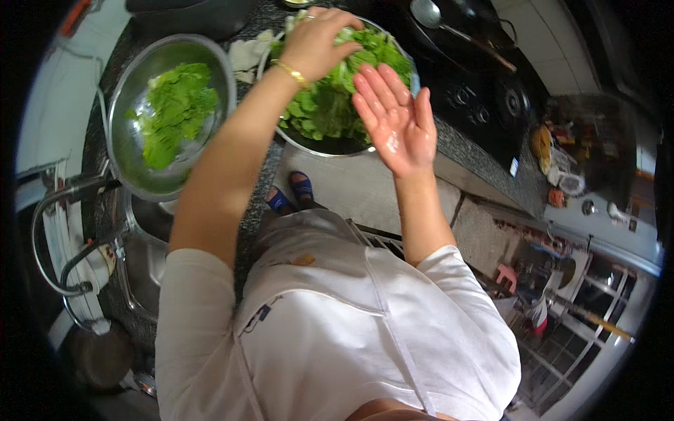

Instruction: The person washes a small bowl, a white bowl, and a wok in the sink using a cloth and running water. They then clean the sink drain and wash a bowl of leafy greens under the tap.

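My left hand (322, 44), with a ring and a gold-coloured bracelet at its wrist, reaches over a round bowl (337, 153) full of green leafy vegetables (321, 110). Its fingers curve down at the leaves; whether they grip any cannot be told. Palm up and wet, my right hand (396, 121) is at the bowl's near right side, fingers extended, nothing in it. To the left stands a large metal bowl (122, 73) with more green leaves (179, 113) lying in its middle.
Pale pieces (250, 55) lie on the speckled countertop between the bowls. A black gas stove (474, 100) is at the right, with a metal ladle (427, 14) above it. A sink (145, 268) and a curved faucet (39, 216) are at the left.
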### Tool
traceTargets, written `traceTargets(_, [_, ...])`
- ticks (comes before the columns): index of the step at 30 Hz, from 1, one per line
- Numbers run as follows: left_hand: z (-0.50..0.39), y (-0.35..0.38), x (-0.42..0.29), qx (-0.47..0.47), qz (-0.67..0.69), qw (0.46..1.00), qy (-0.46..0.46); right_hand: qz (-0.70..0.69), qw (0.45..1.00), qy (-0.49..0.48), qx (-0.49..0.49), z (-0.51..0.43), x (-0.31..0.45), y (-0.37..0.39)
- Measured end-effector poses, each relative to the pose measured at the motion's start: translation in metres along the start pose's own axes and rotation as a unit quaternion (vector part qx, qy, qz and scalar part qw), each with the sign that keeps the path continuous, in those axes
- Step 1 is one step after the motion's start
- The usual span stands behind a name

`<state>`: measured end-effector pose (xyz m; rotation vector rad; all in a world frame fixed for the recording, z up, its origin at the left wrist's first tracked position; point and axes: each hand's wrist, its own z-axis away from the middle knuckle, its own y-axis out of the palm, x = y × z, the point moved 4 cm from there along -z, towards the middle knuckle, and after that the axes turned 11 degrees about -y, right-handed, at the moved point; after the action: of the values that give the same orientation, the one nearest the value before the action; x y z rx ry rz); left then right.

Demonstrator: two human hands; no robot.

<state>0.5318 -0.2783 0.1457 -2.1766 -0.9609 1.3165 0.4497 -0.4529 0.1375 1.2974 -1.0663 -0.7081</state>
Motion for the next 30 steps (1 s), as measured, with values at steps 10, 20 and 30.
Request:
traceTargets(10, [0.142, -0.107, 0.158, -0.169, -0.018, 0.953, -0.252, 0.399, 0.910, 0.103, -0.038, -0.012, -0.097, -0.011])
traceTargets(20, [0.262, -0.199, 0.326, -0.166, -0.025, 0.714, -0.680, 0.760, 0.617, 0.101, 0.179, -0.192, -0.318, -0.047])
traceTargets(30, [0.197, -0.165, 0.291, -0.172, 0.342, 0.629, -0.677, 0.658, 0.722, 0.205, 0.062, -0.184, -0.421, -0.099])
